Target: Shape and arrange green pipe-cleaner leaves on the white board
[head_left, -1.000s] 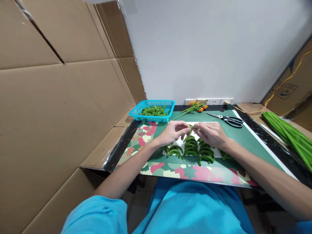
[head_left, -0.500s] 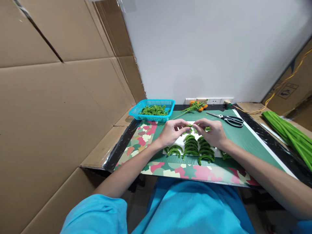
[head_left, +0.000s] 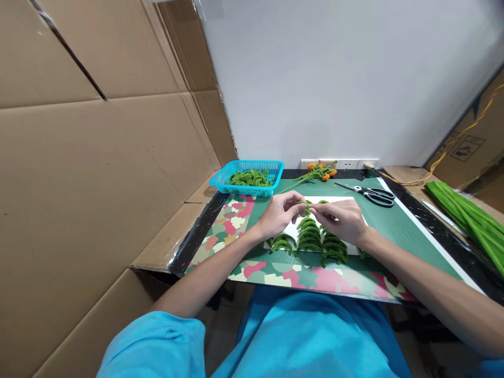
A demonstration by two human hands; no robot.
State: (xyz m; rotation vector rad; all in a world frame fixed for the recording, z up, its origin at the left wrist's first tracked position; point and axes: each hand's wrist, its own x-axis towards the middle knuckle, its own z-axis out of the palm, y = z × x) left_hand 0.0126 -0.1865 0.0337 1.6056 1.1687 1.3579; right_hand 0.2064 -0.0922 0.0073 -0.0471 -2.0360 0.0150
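My left hand [head_left: 280, 214] and my right hand [head_left: 343, 220] meet over a white sheet [head_left: 292, 229] on the green mat [head_left: 394, 226]. Both pinch one short green fuzzy piece [head_left: 305, 205], bent into an arch between the fingertips. Below the hands lie several rows of finished green curved pieces [head_left: 309, 239] on the sheet.
A blue basket [head_left: 248, 178] holding green pieces stands at the back left. A stem with orange buds [head_left: 318, 171] and scissors [head_left: 370, 194] lie at the back. Long green stems [head_left: 468, 220] are piled at the right. Cardboard walls [head_left: 98, 157] close the left side.
Both hands have stayed together over the sheet, shifting slightly towards me. The green piece between the fingers has curved more.
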